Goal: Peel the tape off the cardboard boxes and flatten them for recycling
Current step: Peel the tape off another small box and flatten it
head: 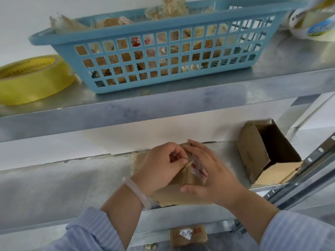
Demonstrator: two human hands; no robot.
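Note:
A small brown cardboard box (183, 192) with a red-and-white label sits on the middle metal shelf (54, 187). My right hand (212, 171) lies over its right side, thumb against the front and fingers curled over the top. My left hand (161, 167), a pale bangle on its wrist, pinches a thin strip of tape (188, 164) that lifts off the box top. Flattened cardboard (138, 160) lies under and behind the box. A second box (266, 153), open and lying on its side, stands to the right on the same shelf.
On the upper shelf (163, 109) stands a blue plastic basket (163, 51) filled with crumpled tape, with a yellow tape roll (34, 78) to its left and a white container (313, 24) at far right. Another labelled box (188, 235) lies below. A shelf upright (308, 171) runs at the right.

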